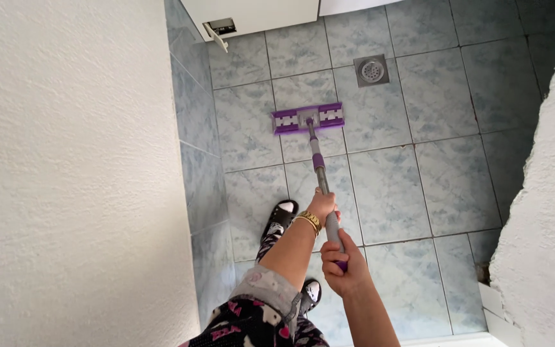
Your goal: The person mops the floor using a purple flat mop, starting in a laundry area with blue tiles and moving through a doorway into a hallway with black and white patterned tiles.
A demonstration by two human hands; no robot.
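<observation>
Head view: purple-grey flat mop (309, 125) w/ long metal handle points up-frame toward floor drain (371, 70); both hands' fingers wrapped round handle: left hand (323, 207), right hand (343, 263).

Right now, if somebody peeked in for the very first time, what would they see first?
Probably the purple flat mop head lying on the pale blue tiled floor in the middle, just below the round metal drain. Next, the two hands on the grey mop handle: the left hand, with a gold bracelet, higher up, and the right hand at the handle's purple end.
</observation>
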